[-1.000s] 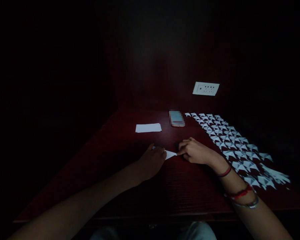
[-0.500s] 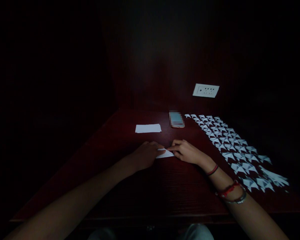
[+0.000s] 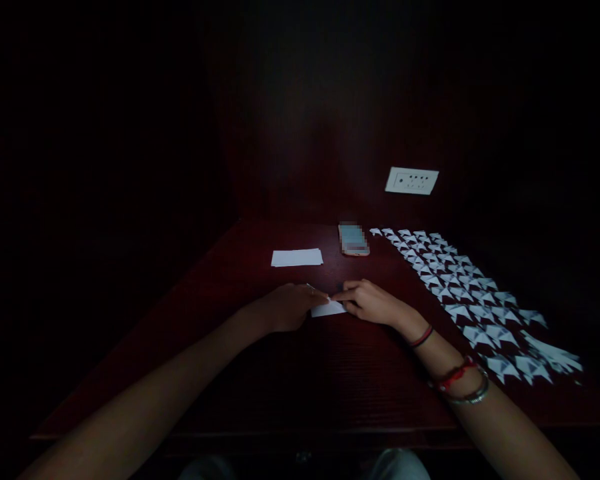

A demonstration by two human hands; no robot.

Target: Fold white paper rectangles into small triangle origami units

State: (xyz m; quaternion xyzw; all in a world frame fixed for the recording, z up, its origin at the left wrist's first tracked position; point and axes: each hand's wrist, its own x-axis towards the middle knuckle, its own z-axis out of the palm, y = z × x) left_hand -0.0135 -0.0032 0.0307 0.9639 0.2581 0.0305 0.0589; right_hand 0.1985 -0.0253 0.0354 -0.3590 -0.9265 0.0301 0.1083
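Note:
A small piece of white folded paper (image 3: pixel 329 309) lies on the dark red table between my two hands. My left hand (image 3: pixel 291 307) is closed on its left side, with the fingertips at the paper's upper edge. My right hand (image 3: pixel 367 301) comes in from the right, its index finger stretched to the paper's top and its other fingers curled at the right edge. The two hands' fingertips nearly meet there. Part of the paper is hidden beneath my fingers.
Behind my hands lies a stack of white paper sheets (image 3: pixel 297 257). A phone (image 3: pixel 354 240) rests further back. Rows of folded paper shapes (image 3: pixel 461 293) cover the right side, beside a bunch of white paper strips (image 3: pixel 553 352). A socket plate (image 3: pixel 411 181) sits on the wall.
My left fingers have shifted slightly along the paper's upper edge. The paper's slanted, triangular outline now looks flatter. Right hand stays almost in place.

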